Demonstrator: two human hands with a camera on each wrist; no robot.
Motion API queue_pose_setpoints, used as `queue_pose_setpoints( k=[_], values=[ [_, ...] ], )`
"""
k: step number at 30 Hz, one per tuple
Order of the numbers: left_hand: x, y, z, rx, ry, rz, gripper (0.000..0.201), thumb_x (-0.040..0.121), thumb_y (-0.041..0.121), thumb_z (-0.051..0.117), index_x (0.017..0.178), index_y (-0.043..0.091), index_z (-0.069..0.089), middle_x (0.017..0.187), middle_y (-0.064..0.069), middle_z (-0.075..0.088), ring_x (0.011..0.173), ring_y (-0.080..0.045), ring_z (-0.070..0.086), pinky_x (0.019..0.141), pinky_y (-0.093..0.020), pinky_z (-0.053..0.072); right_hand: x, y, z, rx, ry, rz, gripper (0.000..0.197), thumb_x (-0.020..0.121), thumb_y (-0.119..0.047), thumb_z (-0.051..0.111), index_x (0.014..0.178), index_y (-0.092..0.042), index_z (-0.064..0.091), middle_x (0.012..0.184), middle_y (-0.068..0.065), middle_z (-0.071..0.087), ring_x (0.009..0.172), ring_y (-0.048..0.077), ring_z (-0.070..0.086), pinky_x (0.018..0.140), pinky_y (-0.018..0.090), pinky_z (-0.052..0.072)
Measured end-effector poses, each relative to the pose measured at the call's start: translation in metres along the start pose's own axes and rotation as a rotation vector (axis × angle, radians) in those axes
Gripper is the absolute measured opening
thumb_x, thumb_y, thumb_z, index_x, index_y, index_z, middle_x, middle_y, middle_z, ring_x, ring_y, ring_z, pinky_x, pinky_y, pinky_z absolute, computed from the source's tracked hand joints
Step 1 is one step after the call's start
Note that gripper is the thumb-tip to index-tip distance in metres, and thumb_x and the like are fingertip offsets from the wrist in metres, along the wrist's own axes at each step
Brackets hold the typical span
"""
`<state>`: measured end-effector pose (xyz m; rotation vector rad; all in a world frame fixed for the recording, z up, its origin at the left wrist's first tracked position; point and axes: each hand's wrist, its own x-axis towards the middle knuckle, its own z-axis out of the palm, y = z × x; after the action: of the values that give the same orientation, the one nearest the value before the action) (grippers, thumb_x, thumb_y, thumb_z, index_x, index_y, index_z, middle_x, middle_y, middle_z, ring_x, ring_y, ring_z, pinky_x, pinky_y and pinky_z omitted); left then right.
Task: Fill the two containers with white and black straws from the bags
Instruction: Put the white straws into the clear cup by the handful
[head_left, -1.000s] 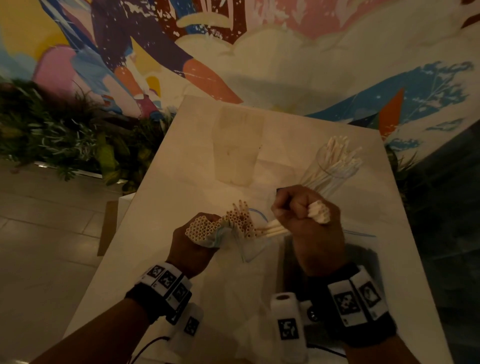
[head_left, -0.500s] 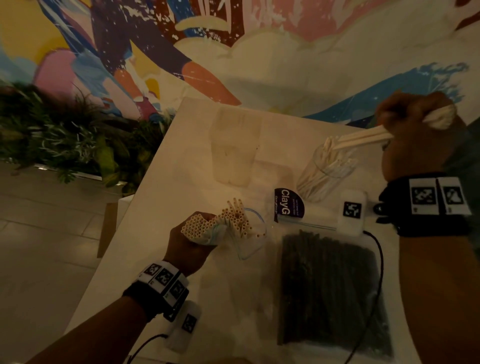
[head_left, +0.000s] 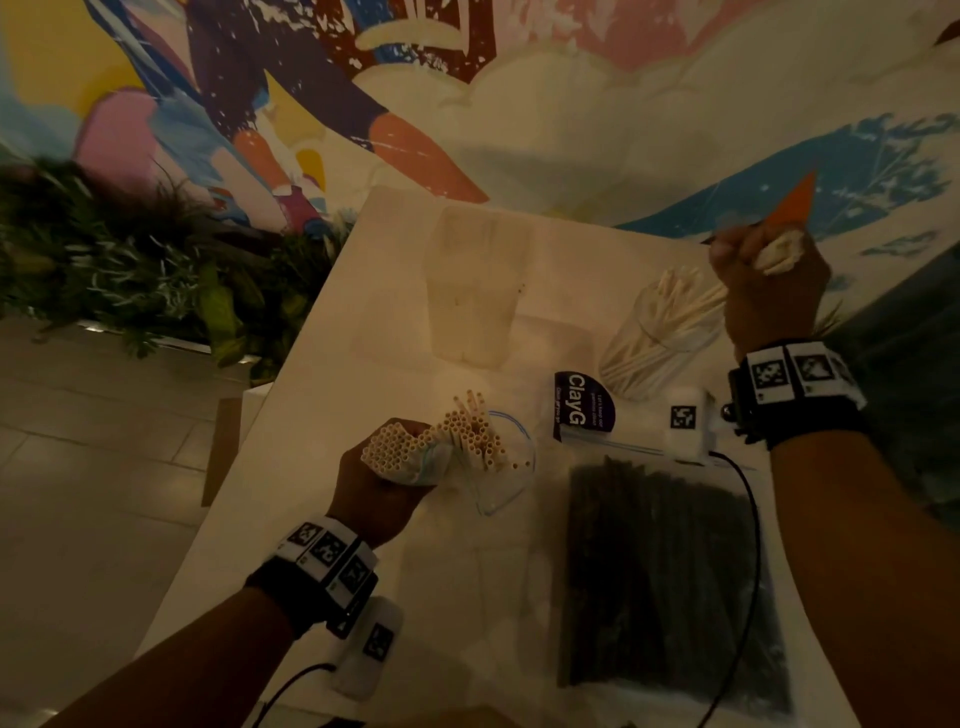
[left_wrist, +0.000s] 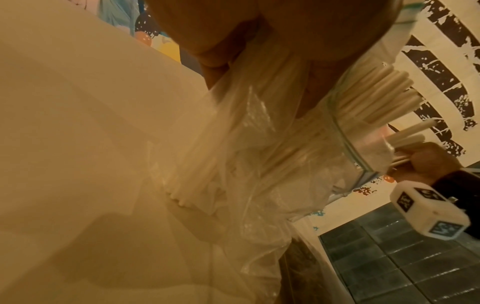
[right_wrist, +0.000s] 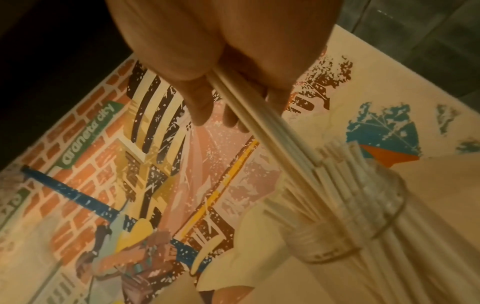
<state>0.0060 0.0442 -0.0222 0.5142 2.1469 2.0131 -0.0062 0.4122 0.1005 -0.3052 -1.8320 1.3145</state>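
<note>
My left hand (head_left: 382, 480) grips the clear bag of white straws (head_left: 470, 441) upright on the table, its open mouth facing up; the same bag of white straws (left_wrist: 259, 144) fills the left wrist view. My right hand (head_left: 769, 280) holds a small bunch of white straws (head_left: 776, 254) above the far right container (head_left: 654, 343), a clear jar with white straws in it. Their lower ends reach into the jar (right_wrist: 345, 222) among the straws there. A second clear container (head_left: 475, 283) stands empty at the far middle. The bag of black straws (head_left: 670, 587) lies flat at the near right.
A dark round "ClayG" label (head_left: 582, 405) lies between the bags and the jar. The white table (head_left: 322, 364) ends at left over a tiled floor and green plants (head_left: 130, 265). A painted mural wall rises behind. A cable (head_left: 748, 545) crosses the black-straw bag.
My right hand pulled a bunch of white straws out of the bag, carried it up and right, and now lowers it into the far right jar. My left hand kept holding the bag.
</note>
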Motion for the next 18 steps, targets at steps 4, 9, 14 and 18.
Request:
queue_pose_setpoints(
  k=[4, 9, 14, 18],
  values=[
    [0.001, 0.001, 0.000, -0.004, -0.007, 0.009, 0.022, 0.074, 0.027, 0.077, 0.084, 0.044, 0.068, 0.088, 0.021, 0.069, 0.082, 0.000, 0.065, 0.071, -0.017, 0.052, -0.004, 0.003, 0.001, -0.474, 0.059, 0.125, 0.028, 0.088, -0.037, 0.061, 0.079, -0.010, 0.058, 0.084, 0.012, 0.062, 0.082, 0.025, 0.057, 0.071, 0.027, 0.039],
    [0.000, 0.000, -0.001, 0.022, -0.004, -0.002, 0.024, 0.070, 0.026, 0.071, 0.085, 0.045, 0.067, 0.089, 0.021, 0.069, 0.083, -0.001, 0.064, 0.072, -0.019, 0.053, -0.003, 0.008, 0.004, -0.736, 0.042, 0.314, 0.060, 0.093, -0.061, 0.035, 0.106, -0.010, 0.062, 0.116, 0.020, 0.060, 0.110, 0.036, 0.055, 0.088, 0.040, 0.041],
    [-0.001, -0.001, -0.001, 0.012, -0.001, -0.011, 0.021, 0.072, 0.018, 0.076, 0.083, 0.034, 0.069, 0.089, 0.020, 0.069, 0.082, -0.001, 0.065, 0.072, -0.017, 0.052, 0.006, 0.020, 0.001, -0.705, 0.187, -0.011, 0.082, 0.082, -0.060, 0.055, 0.141, -0.006, 0.033, 0.145, 0.015, 0.036, 0.131, 0.031, 0.040, 0.105, 0.038, 0.036],
    [-0.002, 0.002, -0.001, 0.026, -0.002, 0.004, 0.029, 0.070, 0.021, 0.071, 0.083, 0.047, 0.067, 0.088, 0.023, 0.068, 0.082, 0.002, 0.064, 0.071, -0.015, 0.051, 0.003, 0.025, -0.005, -0.858, 0.207, -0.228, 0.072, 0.090, -0.054, 0.052, 0.145, -0.024, 0.017, 0.153, 0.025, 0.018, 0.143, 0.037, 0.019, 0.113, 0.042, 0.028]
  ],
)
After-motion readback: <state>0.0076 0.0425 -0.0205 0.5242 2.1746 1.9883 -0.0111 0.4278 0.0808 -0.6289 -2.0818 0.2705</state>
